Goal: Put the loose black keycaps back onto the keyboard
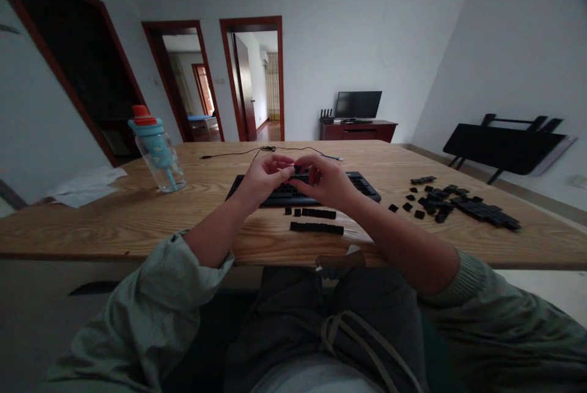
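Over the middle of a black keyboard, my left hand and my right hand meet, thumbs and fingers bent inward. A small black keycap shows between their fingertips, partly covered by them. Both hands appear to pinch it. Much of the keyboard lies hidden beneath my hands. On the table just in front of it sit two rows of black keycaps: a shorter back row with two single keycaps at its left, and a longer front row.
To the right spreads a pile of loose black keycaps. A clear bottle with blue and red top stands at left beside white paper. Behind the keyboard runs a black cable. A brown-and-white scrap lies at the table's front edge.
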Tool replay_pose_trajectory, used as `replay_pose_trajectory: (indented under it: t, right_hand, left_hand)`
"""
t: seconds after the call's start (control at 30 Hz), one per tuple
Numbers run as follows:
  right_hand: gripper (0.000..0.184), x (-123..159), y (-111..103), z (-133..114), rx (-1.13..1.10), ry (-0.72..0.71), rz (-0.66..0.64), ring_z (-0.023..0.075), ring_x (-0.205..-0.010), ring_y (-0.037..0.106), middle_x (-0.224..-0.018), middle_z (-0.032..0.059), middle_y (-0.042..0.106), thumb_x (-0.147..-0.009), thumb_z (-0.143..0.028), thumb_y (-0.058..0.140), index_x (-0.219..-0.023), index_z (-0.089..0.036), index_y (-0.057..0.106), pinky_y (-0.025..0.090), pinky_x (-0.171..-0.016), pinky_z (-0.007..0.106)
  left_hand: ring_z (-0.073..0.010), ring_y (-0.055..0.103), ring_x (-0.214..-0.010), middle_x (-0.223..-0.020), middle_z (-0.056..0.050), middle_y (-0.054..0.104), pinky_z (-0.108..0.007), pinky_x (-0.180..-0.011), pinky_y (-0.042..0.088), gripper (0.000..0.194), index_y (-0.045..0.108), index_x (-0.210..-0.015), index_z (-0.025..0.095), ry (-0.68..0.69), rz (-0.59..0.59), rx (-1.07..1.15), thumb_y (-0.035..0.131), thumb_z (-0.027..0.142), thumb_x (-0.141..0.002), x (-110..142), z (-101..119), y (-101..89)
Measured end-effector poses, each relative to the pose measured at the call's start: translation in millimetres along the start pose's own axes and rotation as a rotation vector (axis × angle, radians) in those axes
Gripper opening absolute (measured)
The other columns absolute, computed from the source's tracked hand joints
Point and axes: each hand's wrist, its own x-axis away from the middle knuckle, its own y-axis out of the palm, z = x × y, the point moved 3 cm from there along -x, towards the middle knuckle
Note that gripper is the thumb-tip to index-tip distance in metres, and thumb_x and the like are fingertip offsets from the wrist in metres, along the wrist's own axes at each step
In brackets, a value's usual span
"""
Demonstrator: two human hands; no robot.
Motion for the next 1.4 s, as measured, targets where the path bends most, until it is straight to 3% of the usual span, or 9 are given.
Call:
replay_pose_trajectory:
  t: [0.2, 0.47, 0.6, 0.9, 1.07, 1.27, 1.4]
  right_hand:
    - [0.021, 2, 2, -1, -0.002, -0.033, 0.032, 0.0094, -0.056, 0.051, -0.072, -0.0025, 0.063, -0.081, -0.02, 0.067, -0.101, -0.02, 0.067, 0.043, -0.056, 0.025]
    - [0.014, 9, 5, -3, 0.34, -0.213, 0.064, 0.0173, -0.082, 0.06, -0.097, 0.007, 0.068, -0.091, -0.018, 0.058, -0.102, -0.02, 0.067, 0.045, -0.068, 0.029]
    - [0.016, 10, 7, -4, 0.398, -0.236, 0.045, 0.0173, -0.082, 0.061, -0.099, 0.0076, 0.069, -0.092, -0.019, 0.057, -0.105, -0.02, 0.067, 0.044, -0.067, 0.028]
    - [0.013, 10, 14, -6, 0.43, -0.239, 0.035, 0.0157, -0.077, 0.058, -0.095, 0.0064, 0.069, -0.092, -0.017, 0.055, -0.099, -0.02, 0.066, 0.041, -0.064, 0.028]
    - [0.022, 12, 12, -6, 0.463, -0.345, 0.043, 0.0171, -0.083, 0.058, -0.1, 0.0073, 0.068, -0.093, -0.013, 0.051, -0.107, -0.02, 0.066, 0.044, -0.069, 0.029]
    - [0.028, 13, 11, -12, 0.488, -0.414, 0.011, 0.0204, -0.09, 0.059, -0.104, 0.0078, 0.068, -0.094, -0.014, 0.05, -0.116, -0.022, 0.065, 0.048, -0.078, 0.034]
    - [0.027, 13, 12, -13, 0.477, -0.443, 0.017, 0.0206, -0.091, 0.059, -0.108, 0.0071, 0.069, -0.094, -0.014, 0.05, -0.115, -0.023, 0.065, 0.05, -0.08, 0.035]
  left_hand:
    - [-0.0102, 0.058, -0.065, -0.077, -0.002, 0.069, -0.024, -0.061, 0.047, 0.028, 0.068, -0.085, 0.016, 0.047, -0.018, -0.064, 0.081, 0.036, -0.07, -1, -2, -1.8]
    - [-0.0145, 0.061, -0.072, -0.082, -0.005, 0.073, -0.027, -0.066, 0.047, 0.03, 0.074, -0.086, 0.016, -0.029, -0.012, -0.249, 0.08, 0.043, -0.074, 3, -3, 2.5]
    - [-0.0157, 0.062, -0.071, -0.079, -0.005, 0.073, -0.027, -0.063, 0.047, 0.025, 0.074, -0.086, 0.017, -0.091, -0.021, -0.231, 0.079, 0.038, -0.074, 7, 1, -0.3]
    - [-0.0161, 0.061, -0.073, -0.08, -0.006, 0.072, -0.027, -0.063, 0.047, 0.023, 0.071, -0.08, 0.016, -0.044, 0.033, -0.442, 0.077, 0.038, -0.075, 12, 3, -7.0]
    - [-0.0145, 0.06, -0.068, -0.082, -0.006, 0.073, -0.026, -0.06, 0.047, 0.021, 0.076, -0.089, 0.016, -0.062, -0.012, -0.362, 0.071, 0.036, -0.081, 14, 1, 1.5]
    - [-0.0136, 0.059, -0.064, -0.073, -0.003, 0.069, -0.024, -0.055, 0.044, 0.015, 0.074, -0.086, 0.017, -0.117, 0.05, -0.256, 0.073, 0.03, -0.078, 21, 7, 2.1]
    - [-0.0134, 0.059, -0.063, -0.07, -0.002, 0.067, -0.023, -0.053, 0.043, 0.022, 0.07, -0.091, 0.019, -0.164, 0.086, -0.199, 0.078, 0.03, -0.075, 25, 9, -0.7]
